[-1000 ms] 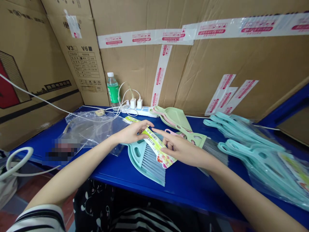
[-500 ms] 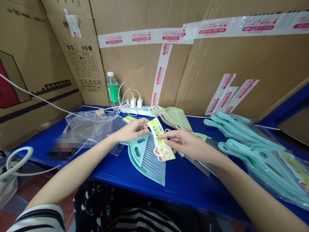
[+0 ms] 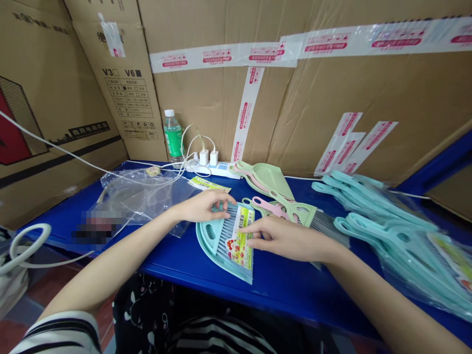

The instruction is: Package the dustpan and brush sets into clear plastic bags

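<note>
Two hands meet over a teal brush [image 3: 224, 241] lying on the blue table [image 3: 177, 255]. The right hand [image 3: 287, 239] pinches the edge of a yellow label [image 3: 241, 237] between thumb and fingers, laying it flat across the grey bristles. The left hand [image 3: 202, 206] rests its curled fingertips on the top of the brush, pressing rather than gripping. Just right of the brush lie pink and green brushes [image 3: 280, 209], with green dustpans [image 3: 267, 177] behind. A spare label [image 3: 208, 184] lies near the plastic bags [image 3: 140, 196]. Well to the right sit bagged teal sets [image 3: 387, 221]. A bottle [image 3: 172, 137] and power strip [image 3: 212, 168] stand against the cardboard.
</note>
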Available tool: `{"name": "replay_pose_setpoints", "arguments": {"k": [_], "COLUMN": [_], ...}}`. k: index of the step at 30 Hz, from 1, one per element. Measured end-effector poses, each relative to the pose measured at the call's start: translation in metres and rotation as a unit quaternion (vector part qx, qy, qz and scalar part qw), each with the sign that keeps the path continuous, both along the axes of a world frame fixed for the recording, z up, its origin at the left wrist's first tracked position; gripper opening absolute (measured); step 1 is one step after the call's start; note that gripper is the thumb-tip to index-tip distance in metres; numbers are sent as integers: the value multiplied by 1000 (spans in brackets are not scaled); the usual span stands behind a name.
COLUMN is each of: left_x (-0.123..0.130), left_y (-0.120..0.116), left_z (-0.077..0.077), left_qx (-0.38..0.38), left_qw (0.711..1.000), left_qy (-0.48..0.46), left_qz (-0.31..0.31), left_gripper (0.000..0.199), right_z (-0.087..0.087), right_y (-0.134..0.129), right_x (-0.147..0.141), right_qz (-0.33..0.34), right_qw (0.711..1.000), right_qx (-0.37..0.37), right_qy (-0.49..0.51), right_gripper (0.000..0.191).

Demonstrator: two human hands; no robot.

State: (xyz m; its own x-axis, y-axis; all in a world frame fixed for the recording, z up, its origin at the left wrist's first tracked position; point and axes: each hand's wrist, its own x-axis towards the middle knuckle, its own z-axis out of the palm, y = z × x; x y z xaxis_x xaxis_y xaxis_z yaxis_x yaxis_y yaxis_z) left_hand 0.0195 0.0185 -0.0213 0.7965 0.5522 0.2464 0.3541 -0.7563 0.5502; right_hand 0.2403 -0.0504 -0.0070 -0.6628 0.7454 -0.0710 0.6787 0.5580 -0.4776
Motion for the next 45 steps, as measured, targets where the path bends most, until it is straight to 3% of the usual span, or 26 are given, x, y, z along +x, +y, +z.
{"name": "replay_pose_setpoints", "arguments": {"k": [4,7,12,20,27,34,45], "left_x": [0,-1,-5,-9,-11,-12,-12], "left_y": [-2,-1,0,2,3,2,-3], "left_z": [2,4,6,3,4,5,6], "left_qx": [62,85,96,77,76,65,118], "left_qw": [998,995,993,994,993,993,983], "left_qy": [30,45,68,75,87,89,132], "left_qz": [-8,-2,-5,-12,-16,-28,-45], "left_gripper": [25,26,30,31,31,28,26], "right_z": [0,-4,-12,-17,-23,-16,-11], "right_y": [-3,-4,-7,-10,-7,-6,-6], "right_x": [-5,-7,-11,-14,-13,-12,-13], "right_qz": [-41,-53,-39,-36,-20,-17,-38], "right_qw": [996,990,990,990,988,989,988], "right_qx": [65,114,63,-28,-48,-62,-53], "right_qy": [-52,-67,-120,-133,-145,-133,-139], "right_gripper": [35,53,79,83,82,84,86]}}
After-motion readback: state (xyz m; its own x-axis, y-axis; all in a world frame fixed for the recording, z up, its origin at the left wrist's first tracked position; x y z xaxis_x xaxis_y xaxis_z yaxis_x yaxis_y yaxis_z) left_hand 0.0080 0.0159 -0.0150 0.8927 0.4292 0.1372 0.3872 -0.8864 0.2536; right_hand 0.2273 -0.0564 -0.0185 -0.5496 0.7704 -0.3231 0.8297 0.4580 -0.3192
